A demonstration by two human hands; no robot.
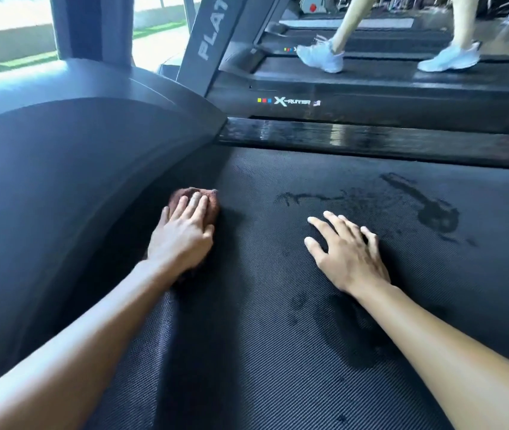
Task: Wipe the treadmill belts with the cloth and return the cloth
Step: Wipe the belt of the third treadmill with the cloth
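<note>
Both hands are down on the treadmill belt point(262, 336). The left hand point(184, 234) presses flat, fingers straight, on the bunched brown cloth point(213, 209), which lies at the belt's left side beside the curved motor hood point(60, 181). The right hand point(346, 252) rests well apart from the cloth, fingers spread and holding nothing, near dark wet streaks point(433, 209).

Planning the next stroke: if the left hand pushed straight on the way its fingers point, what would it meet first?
Probably the motor cover, near where it joins the glossy side rail; the belt between looks free, though depth is unclear.
</note>
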